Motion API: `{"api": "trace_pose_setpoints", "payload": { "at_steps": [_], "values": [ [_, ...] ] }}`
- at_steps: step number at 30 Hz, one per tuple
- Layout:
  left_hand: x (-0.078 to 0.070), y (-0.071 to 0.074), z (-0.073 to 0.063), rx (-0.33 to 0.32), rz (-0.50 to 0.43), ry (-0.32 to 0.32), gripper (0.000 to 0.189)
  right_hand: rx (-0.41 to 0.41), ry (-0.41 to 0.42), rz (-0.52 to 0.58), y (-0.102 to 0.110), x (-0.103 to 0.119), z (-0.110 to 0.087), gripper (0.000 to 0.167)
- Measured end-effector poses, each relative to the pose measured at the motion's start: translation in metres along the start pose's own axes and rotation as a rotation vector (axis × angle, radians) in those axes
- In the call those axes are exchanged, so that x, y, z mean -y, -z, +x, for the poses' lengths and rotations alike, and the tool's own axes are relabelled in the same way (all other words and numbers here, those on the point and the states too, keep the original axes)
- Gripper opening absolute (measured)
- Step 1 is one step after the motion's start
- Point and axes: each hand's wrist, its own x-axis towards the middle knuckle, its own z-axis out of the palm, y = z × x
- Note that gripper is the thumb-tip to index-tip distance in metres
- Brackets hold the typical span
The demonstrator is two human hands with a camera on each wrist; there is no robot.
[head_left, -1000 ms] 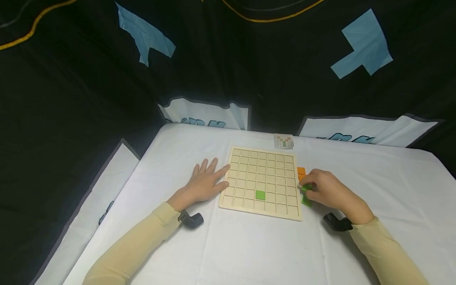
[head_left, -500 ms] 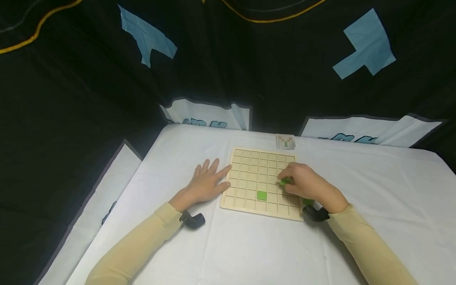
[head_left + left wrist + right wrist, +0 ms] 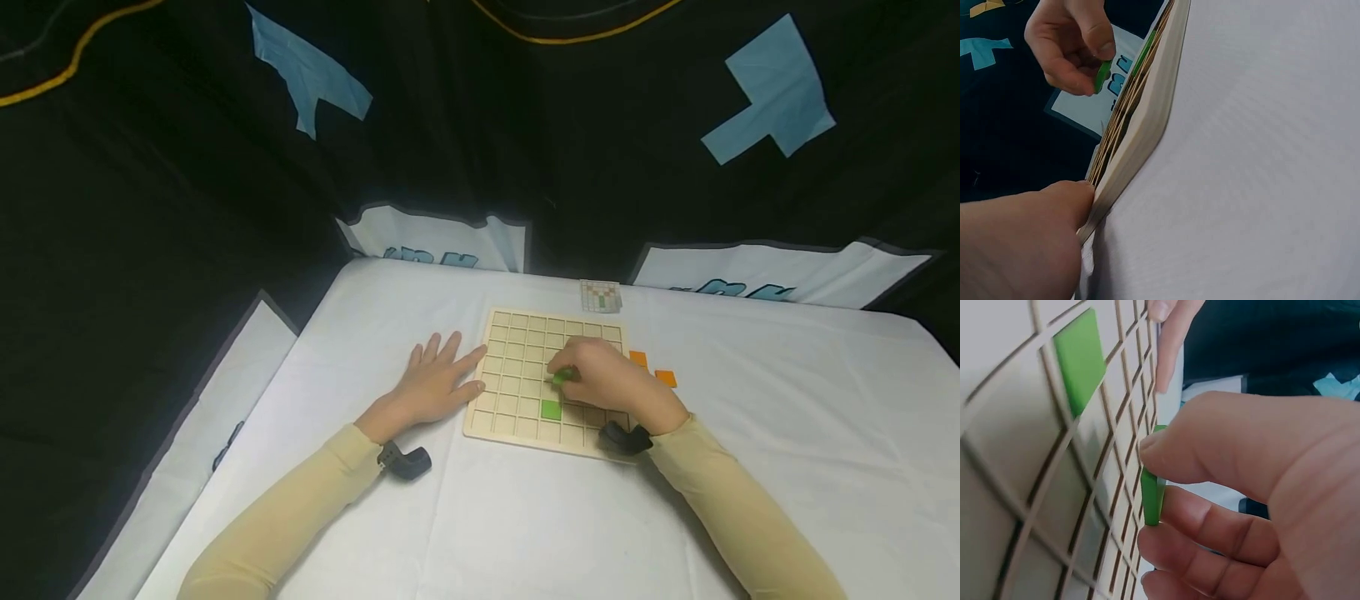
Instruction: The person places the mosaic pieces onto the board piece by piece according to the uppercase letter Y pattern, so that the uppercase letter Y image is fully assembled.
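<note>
My right hand (image 3: 603, 379) pinches a green square tile (image 3: 1152, 497) between thumb and fingers, close over the middle of a pale wooden grid board (image 3: 513, 367). In the right wrist view the tile stands on edge to the board's face. Another green tile (image 3: 551, 410) sits in a cell of the board, a little nearer to me than the held one. My left hand (image 3: 427, 387) lies flat on the tablecloth with fingers spread. Its thumb and forefinger touch the board's left edge, and the left wrist view shows the thumb at that rim.
Beyond the board's right side lie orange tiles, one (image 3: 638, 358) beside the edge and one (image 3: 665, 379) farther right, near my right wrist. A small card printed with a coloured grid (image 3: 601, 297) lies behind the board. A dark curtain (image 3: 570, 167) hangs behind the white-covered table (image 3: 525, 533).
My right hand has picked up a green tile beside the board's right edge and carried it left over the middle of the board. My left hand has stayed in place.
</note>
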Motion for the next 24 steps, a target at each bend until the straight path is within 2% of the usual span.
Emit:
{"api": "trace_pose_setpoints", "payload": {
  "at_steps": [8,14,24],
  "values": [
    [-0.001,0.002,-0.001,-0.002,0.002,-0.001,0.064,0.030,0.000,0.010,-0.006,0.003,0.005,0.025],
    [-0.001,0.001,0.000,-0.003,0.004,-0.006,0.064,0.019,0.001,-0.007,-0.010,0.002,0.003,0.026],
    [0.000,0.001,0.000,0.002,-0.001,-0.002,0.065,0.023,-0.010,0.030,-0.011,0.007,0.004,0.027]
  ]
}}
